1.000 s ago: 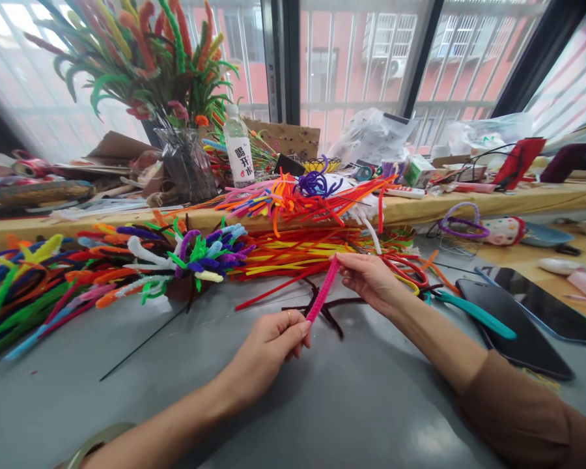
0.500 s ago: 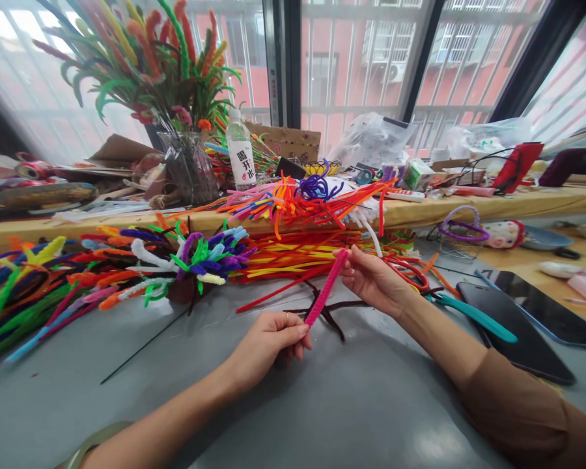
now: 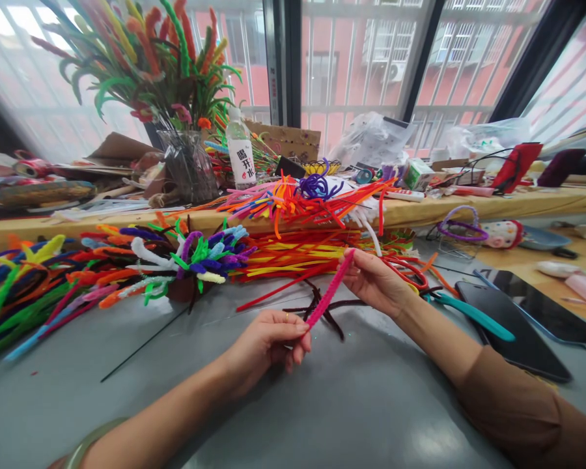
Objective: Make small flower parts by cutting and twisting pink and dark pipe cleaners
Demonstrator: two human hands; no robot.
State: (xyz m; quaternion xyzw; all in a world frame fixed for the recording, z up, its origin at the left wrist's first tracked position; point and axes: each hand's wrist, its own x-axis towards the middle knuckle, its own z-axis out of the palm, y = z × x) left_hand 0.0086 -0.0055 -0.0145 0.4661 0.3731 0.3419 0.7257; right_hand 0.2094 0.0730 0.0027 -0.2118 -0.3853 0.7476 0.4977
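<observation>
The grey counter [image 3: 322,417] spreads across the foreground, and behind it runs a raised ledge with a yellow-brown edge [image 3: 420,207]. On that ledge stands a tall bouquet of fuzzy stems [image 3: 170,58] in a clear vase [image 3: 188,166]. Below the ledge lies a long bundle of red and yellow stems [image 3: 283,257], with a mixed-colour cluster [image 3: 200,254] just to its left. At the right, a dark flat device [image 3: 532,345] lies on the counter, a teal handle [image 3: 473,317] reaching over it.

Between these come the two bare hands. The left hand [image 3: 273,342] is the nearer and lower one, its grip pinching the bottom end of a pink fuzzy strip [image 3: 327,296] between thumb and fingers. The right hand [image 3: 374,280] is higher and farther off, its grip closed with the fingertips on the top end. The strip slants between them, bowed slightly, and in this view crosses in front of some dark brown stems [image 3: 336,327].

The strip looks very light, soft-surfaced and bendable, probably with some springiness, and unlikely to slip or break. A light pinch at each end should suffice; squeezing the middle could flatten the pile or kink it.
</observation>
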